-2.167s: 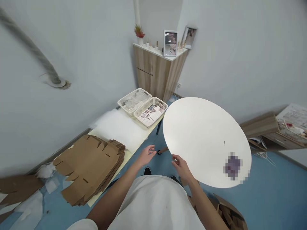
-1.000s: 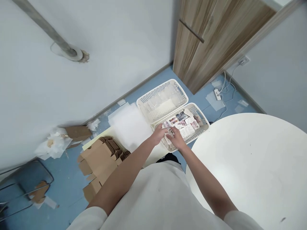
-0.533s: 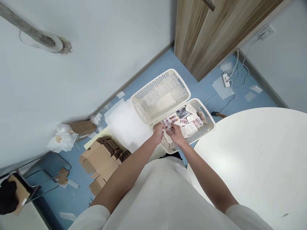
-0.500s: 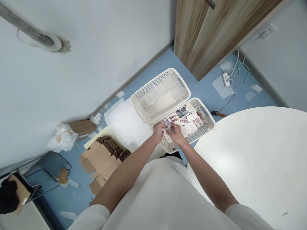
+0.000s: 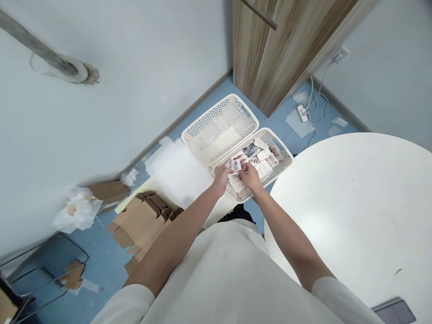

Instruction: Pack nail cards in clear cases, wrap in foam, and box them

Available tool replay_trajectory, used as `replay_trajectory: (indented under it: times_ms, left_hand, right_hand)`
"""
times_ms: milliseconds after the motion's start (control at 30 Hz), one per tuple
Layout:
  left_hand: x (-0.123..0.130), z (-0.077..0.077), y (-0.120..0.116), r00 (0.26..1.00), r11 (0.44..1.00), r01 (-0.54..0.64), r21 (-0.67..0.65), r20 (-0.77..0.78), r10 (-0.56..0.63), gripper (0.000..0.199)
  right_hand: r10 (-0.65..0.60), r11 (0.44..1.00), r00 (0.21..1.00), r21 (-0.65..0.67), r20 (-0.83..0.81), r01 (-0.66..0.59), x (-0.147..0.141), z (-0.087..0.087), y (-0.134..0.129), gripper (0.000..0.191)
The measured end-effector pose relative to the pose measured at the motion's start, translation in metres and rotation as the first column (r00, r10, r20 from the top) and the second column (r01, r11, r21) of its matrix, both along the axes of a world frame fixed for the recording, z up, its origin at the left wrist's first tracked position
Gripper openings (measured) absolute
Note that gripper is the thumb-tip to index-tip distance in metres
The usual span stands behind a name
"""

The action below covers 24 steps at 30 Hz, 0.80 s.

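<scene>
Cardboard blanks (image 5: pixel 135 220), flattened and stacked, lie at the narrow table's (image 5: pixel 221 213) near-left end, white foam sheets (image 5: pixel 178 173) just beyond. Next along, a perforated basket (image 5: pixel 209 114) of clear plastic packaging, and there's the left hand (image 5: pixel 221 177), thumb clamped on a printed card (image 5: pixel 235 166)! The right hand (image 5: pixel 251 177) pinches its opposite edge, the card up over others in the second basket (image 5: pixel 280 168). Looks like picking-out; lifting clear calls for a steady pinch. Far right, a phone (image 5: pixel 396 311) by the round table's (image 5: pixel 337 193) near edge.
</scene>
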<state>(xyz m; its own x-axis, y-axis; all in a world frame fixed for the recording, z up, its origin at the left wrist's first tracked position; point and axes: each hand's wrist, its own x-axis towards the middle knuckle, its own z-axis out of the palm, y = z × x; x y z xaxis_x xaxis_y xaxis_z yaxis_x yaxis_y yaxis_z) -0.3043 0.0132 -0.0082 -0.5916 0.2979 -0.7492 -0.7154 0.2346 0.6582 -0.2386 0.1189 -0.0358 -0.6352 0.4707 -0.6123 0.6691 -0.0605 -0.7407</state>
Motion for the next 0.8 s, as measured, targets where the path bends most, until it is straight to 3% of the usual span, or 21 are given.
replay_trajectory:
  times_ms: [100, 200, 333, 567, 800]
  left_hand:
    - [0.016, 0.014, -0.013, 0.991, 0.988, 0.121, 0.094, -0.070, -0.115, 0.032]
    - [0.035, 0.029, -0.035, 0.971, 0.976, 0.181, 0.118, -0.178, -0.158, 0.043]
    - [0.057, 0.048, -0.069, 0.941, 0.966, 0.200, 0.164, -0.308, -0.142, 0.046]
    - [0.091, 0.070, -0.112, 0.816, 0.882, 0.418, 0.218, -0.516, -0.260, 0.028]
    - [0.127, 0.081, -0.108, 0.725, 0.754, 0.612, 0.238, -0.550, -0.414, 0.020]
  right_hand:
    - [-0.143, 0.989, 0.982, -0.063, -0.119, 0.136, 0.017, 0.027, -0.009, 0.022]
    - [-0.303, 0.947, 0.930, -0.173, -0.206, 0.270, 0.040, 0.056, -0.032, 0.020]
    - [-0.371, 0.897, 0.902, -0.339, -0.221, 0.286, 0.076, 0.084, -0.075, 0.024]
    - [-0.357, 0.901, 0.880, -0.362, -0.314, 0.237, 0.153, 0.109, -0.126, 0.031]
    - [-0.528, 0.847, 0.762, -0.303, -0.376, 0.438, 0.218, 0.130, -0.143, 0.025]
